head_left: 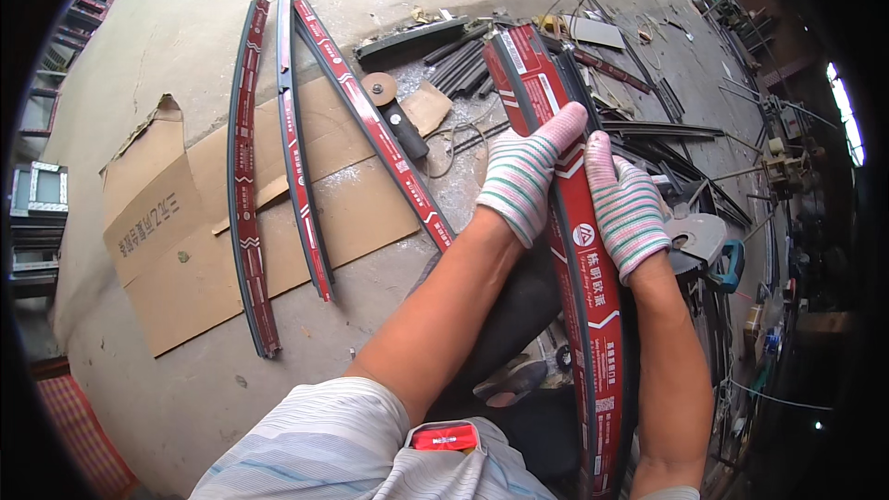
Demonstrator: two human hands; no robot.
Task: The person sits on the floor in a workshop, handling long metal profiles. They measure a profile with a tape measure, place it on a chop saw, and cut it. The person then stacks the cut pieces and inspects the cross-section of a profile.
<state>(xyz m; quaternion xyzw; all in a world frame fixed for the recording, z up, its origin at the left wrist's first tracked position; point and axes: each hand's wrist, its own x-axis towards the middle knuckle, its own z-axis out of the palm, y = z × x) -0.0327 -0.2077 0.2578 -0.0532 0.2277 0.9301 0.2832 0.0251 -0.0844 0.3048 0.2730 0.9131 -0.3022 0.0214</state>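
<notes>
A long dark metal profile (582, 264) covered in red-and-white protective film stands tilted in front of me, one end close to my body and the other reaching forward. My left hand (530, 171), in a white knit glove with green and pink stripes, wraps its left side, thumb lying along the top. Against the right side presses my right hand (627, 206) in a matching glove, also gripping it. The fingers beneath are partly hidden. A similar film-covered profile (369, 116) lies on the floor left of my hands.
Two more profiles, one (245, 167) at the left and one (293, 130) beside it, lie across a flattened cardboard sheet (176, 264). Right of me stands a cutting saw (696, 239) with a teal handle. Offcuts (460, 69), a brown disc (379, 87) and cables litter the floor ahead.
</notes>
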